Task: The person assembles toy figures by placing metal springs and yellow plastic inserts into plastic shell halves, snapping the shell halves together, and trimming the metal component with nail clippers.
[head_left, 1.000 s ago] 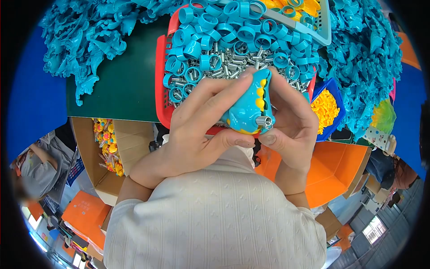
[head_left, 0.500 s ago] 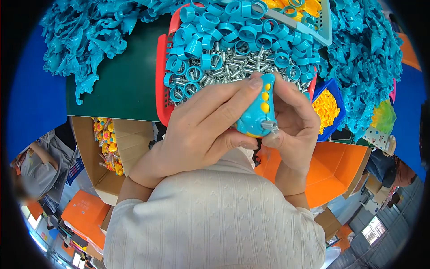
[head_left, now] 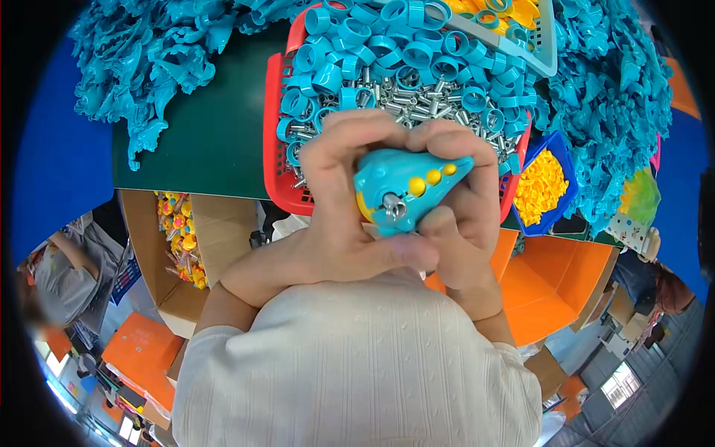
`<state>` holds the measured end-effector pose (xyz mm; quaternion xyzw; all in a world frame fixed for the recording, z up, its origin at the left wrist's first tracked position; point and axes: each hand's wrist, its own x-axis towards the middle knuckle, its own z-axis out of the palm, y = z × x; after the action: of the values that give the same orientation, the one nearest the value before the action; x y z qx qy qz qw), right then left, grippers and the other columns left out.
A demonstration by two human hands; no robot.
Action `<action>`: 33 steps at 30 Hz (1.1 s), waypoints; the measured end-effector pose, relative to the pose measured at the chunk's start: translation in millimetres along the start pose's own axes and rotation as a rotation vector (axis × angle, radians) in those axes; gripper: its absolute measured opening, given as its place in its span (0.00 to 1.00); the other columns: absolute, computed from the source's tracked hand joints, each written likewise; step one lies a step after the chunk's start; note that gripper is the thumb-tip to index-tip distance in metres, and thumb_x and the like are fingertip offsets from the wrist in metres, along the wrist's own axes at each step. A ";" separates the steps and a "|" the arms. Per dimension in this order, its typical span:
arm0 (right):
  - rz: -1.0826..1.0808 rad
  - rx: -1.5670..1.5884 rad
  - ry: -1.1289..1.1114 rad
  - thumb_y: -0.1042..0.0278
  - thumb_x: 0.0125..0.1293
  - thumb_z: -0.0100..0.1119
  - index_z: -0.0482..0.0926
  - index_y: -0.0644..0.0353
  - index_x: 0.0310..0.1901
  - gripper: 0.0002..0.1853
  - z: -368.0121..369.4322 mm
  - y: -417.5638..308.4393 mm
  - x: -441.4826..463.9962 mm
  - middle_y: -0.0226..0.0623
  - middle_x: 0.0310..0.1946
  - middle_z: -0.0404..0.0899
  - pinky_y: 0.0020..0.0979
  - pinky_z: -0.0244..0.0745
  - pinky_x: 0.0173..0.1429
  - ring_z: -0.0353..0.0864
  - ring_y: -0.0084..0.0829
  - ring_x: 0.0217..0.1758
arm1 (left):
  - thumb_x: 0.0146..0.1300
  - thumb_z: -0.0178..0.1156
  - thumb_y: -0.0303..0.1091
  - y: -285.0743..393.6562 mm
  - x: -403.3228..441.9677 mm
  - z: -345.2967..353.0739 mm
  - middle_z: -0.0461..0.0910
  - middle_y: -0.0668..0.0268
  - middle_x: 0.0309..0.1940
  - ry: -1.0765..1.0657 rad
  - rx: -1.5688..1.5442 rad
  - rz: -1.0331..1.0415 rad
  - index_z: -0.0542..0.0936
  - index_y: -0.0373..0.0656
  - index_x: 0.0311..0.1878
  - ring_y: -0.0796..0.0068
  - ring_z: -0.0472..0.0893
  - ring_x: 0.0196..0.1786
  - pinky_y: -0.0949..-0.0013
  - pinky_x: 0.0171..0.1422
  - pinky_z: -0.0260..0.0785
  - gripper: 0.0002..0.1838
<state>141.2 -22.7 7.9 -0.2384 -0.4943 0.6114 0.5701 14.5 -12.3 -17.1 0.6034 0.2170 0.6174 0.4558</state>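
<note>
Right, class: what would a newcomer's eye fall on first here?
First, the shiny blue toy, held centrally between left hand and right hand. Just beyond sits the red basket of blue rings and metal cylinders, with blue heaps on both sides.

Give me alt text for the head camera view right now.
The left hand and right hand hold a teal toy with yellow bumps and a metal tube showing, near a red basket of teal rings and small silvery cylinders.
</note>
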 end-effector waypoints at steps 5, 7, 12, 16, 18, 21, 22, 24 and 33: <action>-0.078 -0.116 0.211 0.71 0.57 0.62 0.72 0.63 0.42 0.13 -0.3 -4.6 1.6 0.42 0.45 0.72 0.30 0.68 0.54 0.73 0.31 0.49 | 0.44 0.71 0.43 3.9 7.3 -10.8 0.64 0.54 0.50 -0.079 0.194 0.004 0.65 0.37 0.55 0.63 0.69 0.51 0.66 0.52 0.64 0.37; -0.093 -0.145 0.191 0.71 0.56 0.63 0.72 0.63 0.41 0.13 -2.8 -4.3 -0.6 0.42 0.45 0.72 0.30 0.68 0.54 0.73 0.30 0.49 | 0.43 0.72 0.43 15.4 12.9 -12.8 0.67 0.54 0.50 -0.093 0.279 0.006 0.68 0.37 0.52 0.63 0.71 0.49 0.66 0.51 0.66 0.35; -0.066 -0.175 0.175 0.70 0.55 0.64 0.73 0.62 0.40 0.13 -11.0 -2.1 -4.9 0.42 0.42 0.74 0.29 0.70 0.52 0.75 0.30 0.47 | 0.40 0.73 0.41 22.3 14.2 -12.2 0.73 0.54 0.45 -0.059 0.384 -0.038 0.74 0.36 0.48 0.61 0.76 0.45 0.66 0.46 0.70 0.31; -0.081 -0.152 0.210 0.70 0.56 0.64 0.72 0.62 0.40 0.13 -8.4 0.1 -2.9 0.42 0.42 0.74 0.29 0.71 0.52 0.75 0.30 0.47 | 0.44 0.71 0.48 20.4 14.2 -22.4 0.69 0.54 0.51 -0.185 0.349 -0.084 0.69 0.37 0.54 0.61 0.72 0.52 0.63 0.55 0.67 0.37; -0.048 -0.031 0.272 0.70 0.57 0.63 0.71 0.63 0.40 0.13 -8.8 1.2 -1.9 0.43 0.42 0.74 0.30 0.71 0.53 0.75 0.31 0.47 | 0.41 0.73 0.45 24.8 21.3 -24.8 0.69 0.53 0.52 -0.242 0.304 -0.139 0.68 0.37 0.55 0.60 0.72 0.53 0.63 0.55 0.67 0.39; -0.016 0.034 0.226 0.71 0.56 0.63 0.71 0.64 0.44 0.16 -22.5 -0.9 -1.4 0.42 0.44 0.73 0.31 0.70 0.54 0.75 0.32 0.48 | 0.38 0.74 0.43 25.2 19.0 -23.6 0.70 0.52 0.52 -0.245 0.323 -0.099 0.69 0.37 0.56 0.59 0.72 0.54 0.63 0.55 0.67 0.40; -0.017 0.031 0.230 0.71 0.56 0.63 0.71 0.64 0.44 0.16 -20.4 -2.6 0.8 0.42 0.44 0.73 0.31 0.70 0.54 0.75 0.32 0.48 | 0.38 0.74 0.43 24.5 18.7 -22.3 0.70 0.52 0.52 -0.247 0.319 -0.100 0.69 0.37 0.56 0.59 0.72 0.54 0.63 0.55 0.67 0.40; -0.188 -0.329 0.165 0.72 0.52 0.65 0.71 0.65 0.49 0.22 -12.1 -8.5 7.8 0.42 0.45 0.73 0.31 0.69 0.54 0.74 0.33 0.49 | 0.37 0.73 0.37 23.1 17.6 -18.7 0.74 0.57 0.49 -0.138 0.331 -0.074 0.73 0.38 0.52 0.62 0.76 0.48 0.68 0.49 0.70 0.35; -0.085 -0.265 0.046 0.71 0.44 0.71 0.78 0.64 0.42 0.21 -28.4 -5.6 -5.4 0.40 0.44 0.74 0.27 0.69 0.51 0.74 0.29 0.47 | 0.40 0.72 0.34 31.4 19.5 -19.1 0.73 0.53 0.50 -0.321 0.546 -0.066 0.73 0.37 0.53 0.58 0.76 0.50 0.65 0.53 0.69 0.33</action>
<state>169.3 -19.1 0.0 -0.3046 -0.5672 0.5104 0.5701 -10.2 -6.2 16.0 0.7859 0.3194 0.4180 0.3250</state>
